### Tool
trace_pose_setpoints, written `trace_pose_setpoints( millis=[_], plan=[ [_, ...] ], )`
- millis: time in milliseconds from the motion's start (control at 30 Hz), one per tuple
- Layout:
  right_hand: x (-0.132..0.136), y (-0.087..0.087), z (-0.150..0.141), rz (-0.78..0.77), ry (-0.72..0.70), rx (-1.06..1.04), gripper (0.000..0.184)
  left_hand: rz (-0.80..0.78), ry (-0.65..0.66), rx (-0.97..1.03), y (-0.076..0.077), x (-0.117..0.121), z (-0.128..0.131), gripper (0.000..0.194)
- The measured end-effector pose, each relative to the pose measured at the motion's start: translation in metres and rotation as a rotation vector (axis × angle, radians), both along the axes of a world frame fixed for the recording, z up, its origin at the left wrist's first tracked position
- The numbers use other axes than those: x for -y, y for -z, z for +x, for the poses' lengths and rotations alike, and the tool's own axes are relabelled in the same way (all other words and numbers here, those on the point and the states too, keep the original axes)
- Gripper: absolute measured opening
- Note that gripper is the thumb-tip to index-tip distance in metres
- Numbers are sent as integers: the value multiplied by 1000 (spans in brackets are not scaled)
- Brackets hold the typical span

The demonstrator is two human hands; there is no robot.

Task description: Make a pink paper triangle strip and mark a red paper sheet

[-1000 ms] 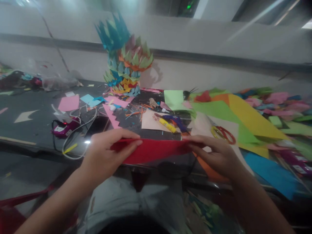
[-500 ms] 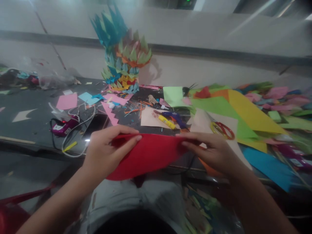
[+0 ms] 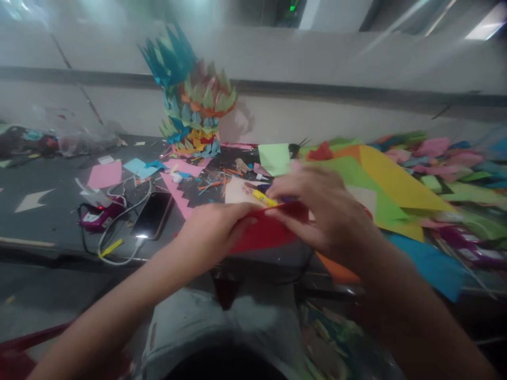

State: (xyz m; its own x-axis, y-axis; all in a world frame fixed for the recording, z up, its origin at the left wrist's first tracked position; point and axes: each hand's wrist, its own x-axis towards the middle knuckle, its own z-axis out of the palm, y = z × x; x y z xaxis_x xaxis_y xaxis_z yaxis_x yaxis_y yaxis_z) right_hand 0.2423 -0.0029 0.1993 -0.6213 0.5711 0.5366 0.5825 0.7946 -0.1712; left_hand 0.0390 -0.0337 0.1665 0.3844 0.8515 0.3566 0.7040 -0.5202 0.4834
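Both my hands pinch a folded red paper sheet (image 3: 264, 235) at the near edge of the dark table (image 3: 47, 221). My left hand (image 3: 212, 232) grips its left end, thumb on top. My right hand (image 3: 322, 211) has its fingers closed on the top fold, close to the left hand, and hides part of the sheet. Just beyond my fingers lies a yellow glue stick (image 3: 264, 198) on a pale sheet.
A tall spiky paper sculpture (image 3: 190, 100) stands at the back by the wall. A phone (image 3: 152, 214) with a white cable and a magenta device (image 3: 97, 216) lie at left. Green, yellow, orange and blue sheets (image 3: 392, 179) pile up at right. Scraps litter the tabletop.
My hands have come together, from the two ends of the red sheet toward its middle. The sheet now looks narrower and folded. The view has shifted slightly.
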Motion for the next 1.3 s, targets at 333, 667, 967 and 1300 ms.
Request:
trace_pose_setpoints(
  millis=[333,667,967,1300],
  plan=[
    [24,113,8,-659,261,-1128,36,-350,-162,778,49,17,-8,24],
    [35,132,4,-669,359,-1322,18,-481,-161,870,64,33,1,25],
    [33,140,2,-474,410,-1145,26,-497,-162,896,71,36,3,24],
    [32,144,4,-515,428,-1183,26,-523,-144,922,73,38,4,19]
  ],
)
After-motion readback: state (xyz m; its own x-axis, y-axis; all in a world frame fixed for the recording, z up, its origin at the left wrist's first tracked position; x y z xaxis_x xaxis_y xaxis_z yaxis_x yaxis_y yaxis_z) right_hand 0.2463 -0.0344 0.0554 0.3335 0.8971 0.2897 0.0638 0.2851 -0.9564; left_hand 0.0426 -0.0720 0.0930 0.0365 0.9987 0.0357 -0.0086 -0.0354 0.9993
